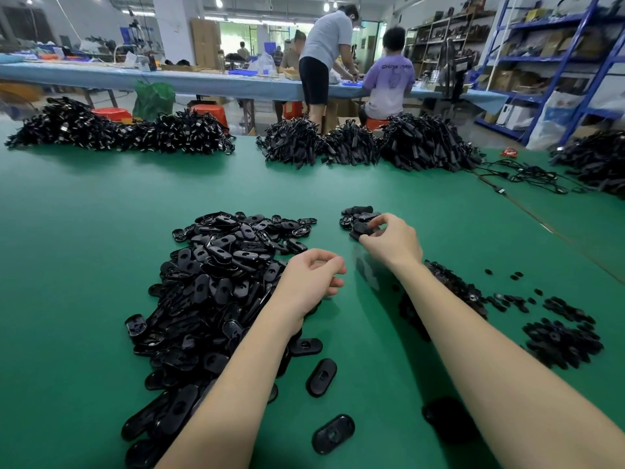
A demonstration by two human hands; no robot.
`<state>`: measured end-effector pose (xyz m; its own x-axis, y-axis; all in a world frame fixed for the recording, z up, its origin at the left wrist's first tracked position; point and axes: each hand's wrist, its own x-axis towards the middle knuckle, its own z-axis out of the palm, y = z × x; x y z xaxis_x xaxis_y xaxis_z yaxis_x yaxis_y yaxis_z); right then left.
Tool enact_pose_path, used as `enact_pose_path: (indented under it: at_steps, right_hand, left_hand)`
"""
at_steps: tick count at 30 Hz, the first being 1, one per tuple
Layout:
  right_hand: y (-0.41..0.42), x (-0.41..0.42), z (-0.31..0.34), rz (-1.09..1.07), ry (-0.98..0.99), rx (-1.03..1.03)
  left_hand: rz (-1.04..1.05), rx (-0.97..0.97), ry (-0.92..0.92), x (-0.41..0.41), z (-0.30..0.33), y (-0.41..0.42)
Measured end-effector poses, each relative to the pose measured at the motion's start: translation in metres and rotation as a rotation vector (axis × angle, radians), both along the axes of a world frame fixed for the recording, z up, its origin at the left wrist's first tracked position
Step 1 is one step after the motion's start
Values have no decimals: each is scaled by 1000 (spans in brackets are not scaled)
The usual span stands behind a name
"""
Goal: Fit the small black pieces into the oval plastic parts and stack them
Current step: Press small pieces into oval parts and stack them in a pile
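A big heap of black oval plastic parts (pixel 216 282) covers the green table (pixel 101 204) at centre left. Small black pieces (pixel 561 340) lie scattered in clusters at the right, partly behind my right forearm. A small stack of fitted ovals (pixel 358 216) sits past the heap, right of centre. My right hand (pixel 392 242) reaches to that stack, its fingertips closed on an oval part (pixel 363 228) at the stack's near edge. My left hand (pixel 311 279) hovers beside the heap's right edge, fingers curled loosely, with nothing visible in it.
Loose ovals (pixel 322 377) lie near the front edge between my forearms. Large piles of black cables (pixel 372 143) line the table's far side, with more at the right (pixel 595 164). Beyond, people (pixel 324 59) work at a long blue table; shelving stands at the right.
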<state>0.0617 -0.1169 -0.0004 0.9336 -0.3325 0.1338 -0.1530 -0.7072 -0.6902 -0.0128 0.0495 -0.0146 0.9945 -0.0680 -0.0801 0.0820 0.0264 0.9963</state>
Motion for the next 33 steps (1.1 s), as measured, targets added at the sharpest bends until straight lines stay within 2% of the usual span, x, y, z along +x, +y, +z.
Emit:
enact_pose_path:
  at_steps: [2,6,14,17,20,23,28,33]
  right_hand:
    - [5,-14,4,90,1,17]
    - [15,-53,13,339,136,-34]
    - [10,-87,15,409,165,-72]
    - [0,-88,15,413,200,-97]
    - [-4,-87,14,426,227,-93]
    - [-5,-87,13,440,243,-116]
    - [-5,-89,12,455,255,-105]
    - [-5,-89,11,452,258,-89]
  left_hand:
    - [9,1,1,-1,1,1]
    - [-6,8,-13,-3,6,0]
    - [-10,94,-123,-5,20,6]
    - [-30,337,-246,-3,28,17]
    - [-99,759,-377,-5,36,31]
    - [-186,1075,-362,-8,41,37]
    - [-288,1271,-226,-11,41,30]
    - [-255,1290,-205,-15,37,20]
